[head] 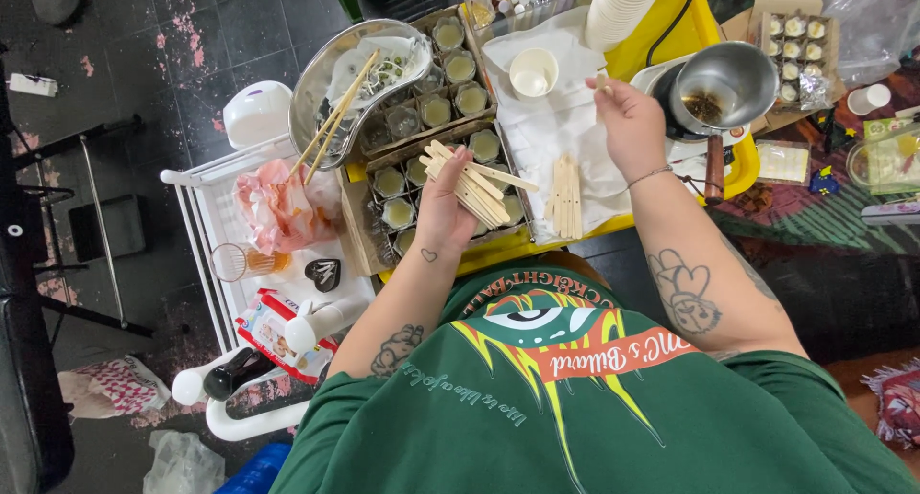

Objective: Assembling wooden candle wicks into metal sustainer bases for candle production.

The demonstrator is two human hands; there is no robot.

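Note:
My left hand (443,212) grips a fanned bunch of flat wooden sticks (471,180) above cardboard trays (422,120) of small glass cups filled with pale yellow-green wax. My right hand (628,120) is raised over a white cloth (556,120), pinching one wooden stick (602,80) by its end. A few more sticks (565,197) lie side by side on the cloth near its front edge. A small white cup (533,70) stands on the cloth beyond my right hand.
A metal pot with a wooden handle (721,90) sits on a burner on the yellow table (671,34). A steel bowl with chopsticks (356,82) is at left, above a white cart (278,293) with clutter. A stack of white cups (618,5) stands behind.

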